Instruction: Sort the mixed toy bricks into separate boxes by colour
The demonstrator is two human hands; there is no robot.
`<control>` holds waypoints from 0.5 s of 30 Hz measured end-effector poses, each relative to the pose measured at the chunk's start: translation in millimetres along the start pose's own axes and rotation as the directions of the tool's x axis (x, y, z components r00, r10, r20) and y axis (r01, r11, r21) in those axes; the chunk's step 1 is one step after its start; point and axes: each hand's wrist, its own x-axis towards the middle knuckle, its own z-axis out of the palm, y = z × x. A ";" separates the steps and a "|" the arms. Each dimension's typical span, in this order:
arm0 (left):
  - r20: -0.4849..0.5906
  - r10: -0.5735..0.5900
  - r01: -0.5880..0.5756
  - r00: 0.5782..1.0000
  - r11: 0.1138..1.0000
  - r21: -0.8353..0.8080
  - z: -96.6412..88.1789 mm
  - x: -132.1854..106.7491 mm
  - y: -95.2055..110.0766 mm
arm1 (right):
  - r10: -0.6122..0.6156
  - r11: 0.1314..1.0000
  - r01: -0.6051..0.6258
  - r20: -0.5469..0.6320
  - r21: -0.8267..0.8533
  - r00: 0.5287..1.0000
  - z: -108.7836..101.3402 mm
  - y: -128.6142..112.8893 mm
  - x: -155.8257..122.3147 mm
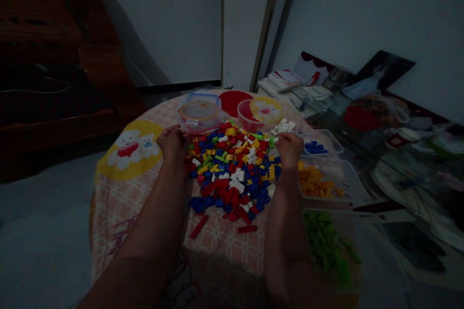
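Note:
A mixed heap of toy building bricks (232, 154) in red, blue, yellow, green and white covers the middle of the table. My left hand (173, 141) is at the heap's left edge, its fingers curled together; whatever they may hold is hidden. On the opposite side, my right hand (290, 148) has its fingertips pinched beside the heap, and anything between them is too small to name. Just beyond it lies a small group of white bricks (284, 126). Two loose red bricks, a left one (199, 227) and a right one (247, 229), lie at the near side.
Clear tubs on the right hold blue bricks (316, 147), orange-yellow bricks (313, 181) and green bricks (326, 246). Lidded containers (199, 111), a round clear tub (246, 117) and a red disc (232, 100) stand at the back. A cluttered glass table (344, 135) adjoins on the right.

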 end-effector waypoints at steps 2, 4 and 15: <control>0.000 0.001 -0.001 1.000 1.000 -0.006 -0.1 -0.1 0.0 | 0.011 0.992 0.003 -0.113 0.130 0.994 3.7 2.6 2.0; 0.005 -0.009 0.009 1.000 1.000 -0.015 0.0 -1.7 1.2 | -0.020 0.980 0.057 -0.193 0.191 0.981 6.5 4.0 3.3; 0.009 -0.014 0.014 1.000 1.000 -0.003 -0.8 -1.1 1.2 | -0.101 0.978 0.116 -0.091 0.174 0.991 9.9 6.5 3.7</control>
